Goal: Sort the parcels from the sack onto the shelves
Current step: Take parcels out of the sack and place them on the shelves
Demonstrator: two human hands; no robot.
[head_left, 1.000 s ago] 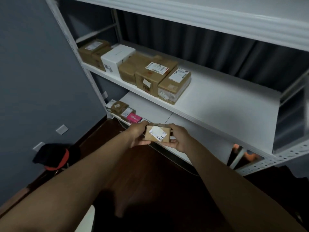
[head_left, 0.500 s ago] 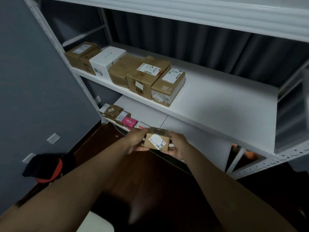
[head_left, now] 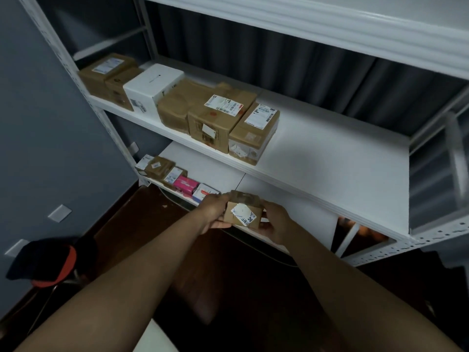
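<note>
My left hand (head_left: 212,214) and right hand (head_left: 275,223) grip a small parcel (head_left: 243,216) just before the lower shelf (head_left: 284,196).

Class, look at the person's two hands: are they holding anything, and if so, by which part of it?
Yes: a small cardboard parcel, held by its two ends. The left hand grips its left end, the right hand its right end, label facing up.

The white label (head_left: 243,213) on the small parcel (head_left: 242,216) between both hands shows "66"; other print is illegible.
</note>
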